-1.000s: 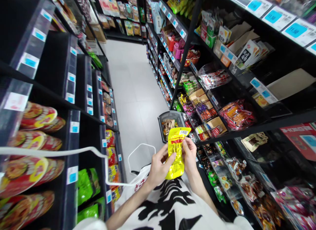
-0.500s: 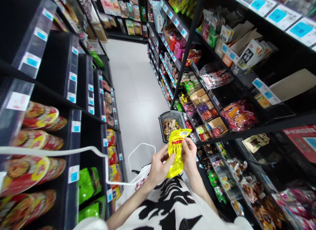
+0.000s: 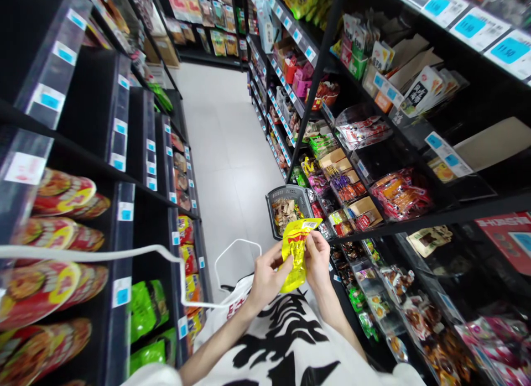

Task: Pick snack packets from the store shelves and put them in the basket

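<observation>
Both hands hold a yellow snack packet (image 3: 297,253) with red print upright in front of my chest. My left hand (image 3: 265,278) grips its lower left side, fingers curled round it. My right hand (image 3: 318,259) pinches its right edge near the top. A white bag with black pattern (image 3: 286,336) hangs below my hands, its white strap (image 3: 124,254) running off to the left.
I stand in a narrow shop aisle with a pale tiled floor (image 3: 224,154). Black shelves of packaged snacks line both sides. A grey shopping basket (image 3: 286,206) with small packets sits on the floor by the right-hand shelves, just beyond my hands.
The packet and both hands have shifted very slightly; the view has tilted a little. The grip is the same.
</observation>
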Demonstrator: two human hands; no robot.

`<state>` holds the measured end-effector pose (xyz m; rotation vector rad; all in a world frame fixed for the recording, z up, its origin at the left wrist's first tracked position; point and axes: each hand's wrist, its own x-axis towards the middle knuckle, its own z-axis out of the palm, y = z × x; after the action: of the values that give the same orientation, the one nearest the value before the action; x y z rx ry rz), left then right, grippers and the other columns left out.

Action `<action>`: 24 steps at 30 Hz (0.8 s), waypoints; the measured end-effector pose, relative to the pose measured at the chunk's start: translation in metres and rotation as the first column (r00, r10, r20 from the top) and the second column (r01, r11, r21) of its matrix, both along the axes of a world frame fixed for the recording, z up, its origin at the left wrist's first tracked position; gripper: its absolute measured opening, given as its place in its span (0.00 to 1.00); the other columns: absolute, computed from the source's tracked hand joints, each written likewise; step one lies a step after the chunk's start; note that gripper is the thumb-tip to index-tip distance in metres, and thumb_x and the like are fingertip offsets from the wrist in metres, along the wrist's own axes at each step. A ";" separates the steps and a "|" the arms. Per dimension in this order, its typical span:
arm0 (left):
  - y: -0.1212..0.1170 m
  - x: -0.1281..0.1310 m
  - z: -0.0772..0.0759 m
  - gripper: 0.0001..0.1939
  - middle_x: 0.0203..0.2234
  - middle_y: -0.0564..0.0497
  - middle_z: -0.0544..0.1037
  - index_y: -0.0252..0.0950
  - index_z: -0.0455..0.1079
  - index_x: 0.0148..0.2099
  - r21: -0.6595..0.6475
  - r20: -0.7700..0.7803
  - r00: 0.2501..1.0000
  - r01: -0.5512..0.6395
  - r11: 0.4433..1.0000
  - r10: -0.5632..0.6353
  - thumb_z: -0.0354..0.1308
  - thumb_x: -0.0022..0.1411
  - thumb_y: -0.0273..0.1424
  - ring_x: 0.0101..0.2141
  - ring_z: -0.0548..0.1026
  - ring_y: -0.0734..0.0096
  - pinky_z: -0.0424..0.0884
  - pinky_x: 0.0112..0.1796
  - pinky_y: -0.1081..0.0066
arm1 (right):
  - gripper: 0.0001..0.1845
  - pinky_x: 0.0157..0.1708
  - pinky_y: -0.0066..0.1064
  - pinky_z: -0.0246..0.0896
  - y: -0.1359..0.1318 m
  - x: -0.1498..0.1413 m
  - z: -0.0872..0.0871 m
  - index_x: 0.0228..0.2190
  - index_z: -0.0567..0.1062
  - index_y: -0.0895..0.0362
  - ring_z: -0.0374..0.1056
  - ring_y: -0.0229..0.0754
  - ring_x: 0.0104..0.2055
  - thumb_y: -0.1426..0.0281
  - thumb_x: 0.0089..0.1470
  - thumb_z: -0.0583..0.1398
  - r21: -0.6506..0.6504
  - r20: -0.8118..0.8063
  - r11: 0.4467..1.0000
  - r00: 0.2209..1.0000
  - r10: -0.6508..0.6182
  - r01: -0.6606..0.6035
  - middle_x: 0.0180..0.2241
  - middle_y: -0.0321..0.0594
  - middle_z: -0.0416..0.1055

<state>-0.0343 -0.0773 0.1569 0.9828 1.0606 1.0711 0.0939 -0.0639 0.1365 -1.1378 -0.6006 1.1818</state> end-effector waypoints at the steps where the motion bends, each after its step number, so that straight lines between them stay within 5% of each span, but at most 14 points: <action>1: 0.001 0.000 -0.001 0.23 0.36 0.48 0.84 0.32 0.73 0.54 -0.007 0.019 1.000 0.000 1.000 0.000 0.65 0.56 0.32 0.33 0.81 0.64 0.76 0.34 0.72 | 0.12 0.33 0.28 0.62 0.000 0.000 0.000 0.37 0.78 0.54 0.68 0.37 0.30 0.60 0.53 0.67 -0.007 0.011 1.000 1.000 -0.008 0.008 0.32 0.35 0.76; 13: 0.001 -0.003 0.005 0.25 0.39 0.46 0.83 0.33 0.70 0.55 0.018 0.074 0.994 0.084 0.996 -0.085 0.65 0.54 0.31 0.38 0.81 0.61 0.76 0.39 0.70 | 0.13 0.29 0.27 0.58 -0.003 0.001 0.003 0.35 0.78 0.55 0.64 0.36 0.27 0.60 0.53 0.68 -0.004 0.109 0.998 0.992 -0.066 0.067 0.29 0.34 0.74; 24: -0.001 0.000 -0.007 0.23 0.40 0.46 0.83 0.34 0.71 0.54 0.016 0.102 0.993 0.059 0.998 -0.060 0.64 0.57 0.33 0.39 0.82 0.60 0.76 0.40 0.68 | 0.12 0.35 0.29 0.64 -0.008 0.001 0.004 0.35 0.78 0.55 0.68 0.38 0.31 0.60 0.53 0.67 0.016 0.141 0.997 0.987 -0.080 0.078 0.32 0.36 0.75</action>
<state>-0.0348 -0.0783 0.1500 0.9544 0.9367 1.0692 0.0951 -0.0721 0.1409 -1.2328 -0.6626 1.0350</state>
